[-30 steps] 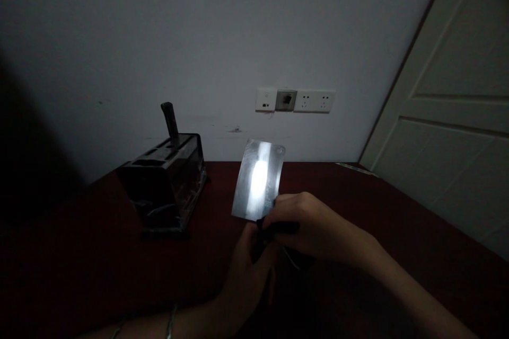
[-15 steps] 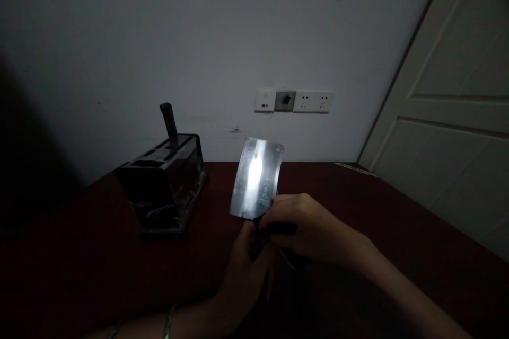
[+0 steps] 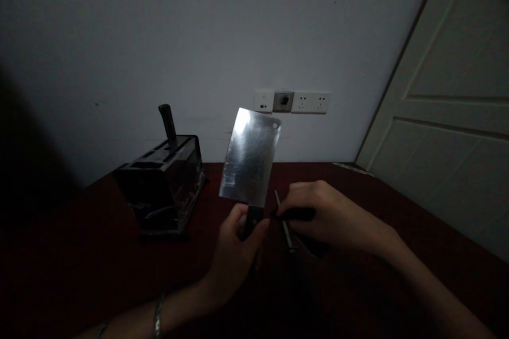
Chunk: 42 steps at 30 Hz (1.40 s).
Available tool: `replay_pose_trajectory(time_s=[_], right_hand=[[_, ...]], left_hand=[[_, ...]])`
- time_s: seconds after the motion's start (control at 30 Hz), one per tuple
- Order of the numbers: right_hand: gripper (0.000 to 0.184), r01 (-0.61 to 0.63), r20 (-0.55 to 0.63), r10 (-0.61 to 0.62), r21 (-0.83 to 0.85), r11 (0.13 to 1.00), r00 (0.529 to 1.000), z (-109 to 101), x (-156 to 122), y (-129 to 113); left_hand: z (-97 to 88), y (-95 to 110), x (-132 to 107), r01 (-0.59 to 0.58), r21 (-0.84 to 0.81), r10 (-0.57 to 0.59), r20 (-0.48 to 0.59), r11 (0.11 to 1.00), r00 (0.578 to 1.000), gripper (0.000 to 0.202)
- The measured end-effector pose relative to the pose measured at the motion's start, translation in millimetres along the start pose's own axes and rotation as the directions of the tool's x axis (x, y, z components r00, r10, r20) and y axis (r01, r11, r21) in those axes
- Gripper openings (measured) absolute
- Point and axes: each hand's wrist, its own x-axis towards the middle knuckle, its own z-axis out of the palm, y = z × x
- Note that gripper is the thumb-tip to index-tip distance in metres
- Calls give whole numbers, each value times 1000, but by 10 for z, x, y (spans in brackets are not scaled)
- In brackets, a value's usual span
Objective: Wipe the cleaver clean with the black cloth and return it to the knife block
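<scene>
My left hand (image 3: pixel 238 249) is closed round the black handle of a cleaver (image 3: pixel 248 159). The broad, shiny blade stands up, slightly tilted, with a small hole near its top right corner. Just right of it, my right hand (image 3: pixel 318 214) is closed, its fingers pinched together. Something dark shows between the thumb and fingers, too dim to name. Beside those fingertips is a thin metal rod (image 3: pixel 287 235) with a small guard, its lower end lost in shadow. Partly under the right hand is another dark, flat shape (image 3: pixel 314 247).
A black knife block (image 3: pixel 186 175) stands at the left on the dark red table (image 3: pixel 222 175), with one black-handled knife (image 3: pixel 167 122) in it. Wall sockets (image 3: pixel 310 102) are behind, and a pale door (image 3: pixel 449 122) is at the right.
The cleaver has risen a little and moved left in my left hand. My right hand has come away from its handle toward the right. The metal rod shows more clearly.
</scene>
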Motion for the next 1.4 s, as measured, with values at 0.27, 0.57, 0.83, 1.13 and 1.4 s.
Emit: replay_pose_trajectory(time_s=[0.27,0.57,0.83,1.13,1.4], right_hand=[[20,-42,-70,44,30,999,997,-10,21,170],[22,-60,-56,59,-26,998,997,50,38,212],[20,-12,-108,25,124,992,994,41,37,208],[10,-26,-125,94,463,886,988,-73,5,166],[12,-24,-135,99,469,883,986,8,34,167]], left_hand=[[-18,93,1,52,-32,-50,63,998,997,25],[-67,15,18,58,-152,-40,115,987,993,29],[-35,23,1,74,-65,-62,179,995,982,24],[23,12,-2,59,-95,-36,229,994,973,20],[-1,-174,114,115,29,-116,31,993,993,19]])
